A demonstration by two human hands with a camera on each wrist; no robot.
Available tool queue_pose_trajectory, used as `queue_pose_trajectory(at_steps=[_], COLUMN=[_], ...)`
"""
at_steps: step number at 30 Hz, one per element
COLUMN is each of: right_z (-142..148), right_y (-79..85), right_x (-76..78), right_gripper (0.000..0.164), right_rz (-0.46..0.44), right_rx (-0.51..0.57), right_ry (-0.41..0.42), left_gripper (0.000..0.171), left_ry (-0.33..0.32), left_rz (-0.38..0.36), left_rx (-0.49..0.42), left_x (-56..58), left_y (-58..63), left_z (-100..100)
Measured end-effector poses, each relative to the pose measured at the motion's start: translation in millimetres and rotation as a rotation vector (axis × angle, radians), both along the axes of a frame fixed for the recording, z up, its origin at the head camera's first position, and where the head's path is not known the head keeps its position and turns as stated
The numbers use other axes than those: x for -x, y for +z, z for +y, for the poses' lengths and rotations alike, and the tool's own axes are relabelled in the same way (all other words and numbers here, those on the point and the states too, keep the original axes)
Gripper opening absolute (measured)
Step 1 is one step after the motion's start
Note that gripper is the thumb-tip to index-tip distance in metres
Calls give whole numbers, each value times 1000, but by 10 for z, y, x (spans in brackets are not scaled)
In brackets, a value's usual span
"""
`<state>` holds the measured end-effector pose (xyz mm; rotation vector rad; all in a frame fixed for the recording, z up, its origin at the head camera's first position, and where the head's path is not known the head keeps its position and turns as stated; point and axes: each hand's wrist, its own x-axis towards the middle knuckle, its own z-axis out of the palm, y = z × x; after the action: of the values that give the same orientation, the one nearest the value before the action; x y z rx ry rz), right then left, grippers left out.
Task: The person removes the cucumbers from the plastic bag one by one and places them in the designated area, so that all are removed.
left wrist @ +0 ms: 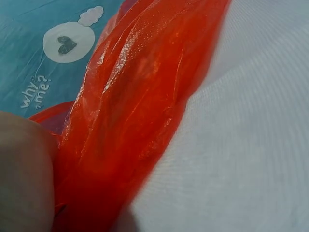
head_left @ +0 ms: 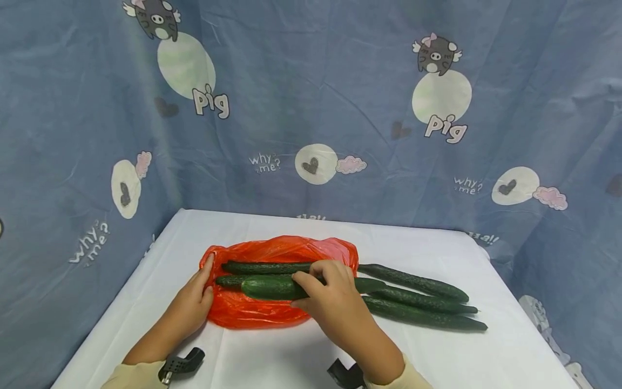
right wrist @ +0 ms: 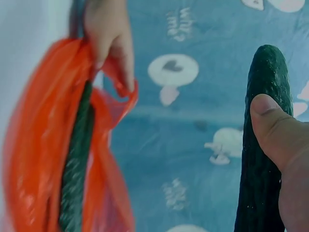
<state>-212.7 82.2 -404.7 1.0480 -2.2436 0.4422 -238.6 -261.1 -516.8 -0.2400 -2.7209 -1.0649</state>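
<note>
A red plastic bag [head_left: 252,317] lies with its opening spread, and two dark green cucumbers [head_left: 269,267] show inside it. At the bag's left end my left hand [head_left: 190,303] grips the edge, with red film between thumb and fingers in the right wrist view. My right hand [head_left: 336,296] holds another cucumber [head_left: 272,288] from above, level over the opening. In the right wrist view the thumb presses along this cucumber [right wrist: 260,183], while the fingers are mostly hidden. The left wrist view shows the bag's side [left wrist: 140,101] beside part of the hand.
Three more cucumbers [head_left: 427,320] lie side by side on the white tablecloth [head_left: 413,356], right of the bag. Behind the table hangs a blue printed curtain [head_left: 272,65]. Each wrist wears a black strap [head_left: 182,363].
</note>
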Motion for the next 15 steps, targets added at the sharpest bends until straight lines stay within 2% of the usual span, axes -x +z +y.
queue_pose_trajectory(at_steps=[9,15], right_z=[327,522], right_y=[-251,-446], right_x=[-18,-7], right_gripper=[53,51], right_rz=[-132,-126], right_rx=[-41,-62], right_ry=[-82,-123], left_gripper=[84,85], left_ry=[16,2], left_rz=[-17,-24], left_rx=[3,-11], left_x=[-16,11], left_y=[16,12], left_z=[-13,-3])
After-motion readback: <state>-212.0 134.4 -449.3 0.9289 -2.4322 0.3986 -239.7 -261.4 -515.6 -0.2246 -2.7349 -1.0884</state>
